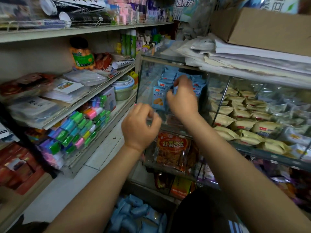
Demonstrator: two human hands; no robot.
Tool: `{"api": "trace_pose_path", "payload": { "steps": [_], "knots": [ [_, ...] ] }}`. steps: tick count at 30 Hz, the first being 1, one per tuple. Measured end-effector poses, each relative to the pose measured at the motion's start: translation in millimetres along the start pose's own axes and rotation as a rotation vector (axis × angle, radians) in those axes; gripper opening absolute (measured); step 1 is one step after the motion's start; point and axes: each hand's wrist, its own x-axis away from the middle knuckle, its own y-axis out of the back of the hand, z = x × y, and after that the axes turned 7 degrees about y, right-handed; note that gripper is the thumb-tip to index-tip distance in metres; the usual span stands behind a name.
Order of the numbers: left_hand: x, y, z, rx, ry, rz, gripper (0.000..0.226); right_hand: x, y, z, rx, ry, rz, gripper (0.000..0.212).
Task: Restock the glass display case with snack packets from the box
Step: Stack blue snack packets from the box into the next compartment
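- Centrally, a light-blue snack packet (175, 89) is pinched by the right hand (182, 100) inside the glass display case (217, 98), among stacked blue packets (159, 100).
- Lower left, the left hand (140, 125) is shown with fingers loosely curled, nothing held.
- Below, more blue packets (134, 214) are seen in the box, its walls unclear.

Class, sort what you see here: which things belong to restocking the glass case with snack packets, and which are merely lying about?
Part of the job:
glass display case
blue snack packets stacked in the case
spare blue packets below
right hand pinching a packet
left hand

Lying about:
cardboard box on top
orange jar
coloured packs
yellow packets
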Motion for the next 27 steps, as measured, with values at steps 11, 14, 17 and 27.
{"api": "trace_pose_path", "payload": {
  "steps": [11, 14, 17, 27],
  "knots": [
    [248, 17, 181, -0.518, 0.83, 1.219, 0.051, 238, -196, -54, 0.093, 0.246, 0.848, 0.026],
    [300, 13, 213, -0.528, 0.846, 1.345, 0.035, 298, -259, -114, 0.099, -0.023, 1.086, 0.026],
    [341, -11, 248, -0.539, 0.845, 1.466, 0.041, 347, -308, -153, 0.048, -0.133, 1.208, 0.032],
    [405, -66, 311, -0.643, 0.898, 1.655, 0.069, 430, -427, -184, -0.089, -0.352, 1.4, 0.044]
  ]
}}
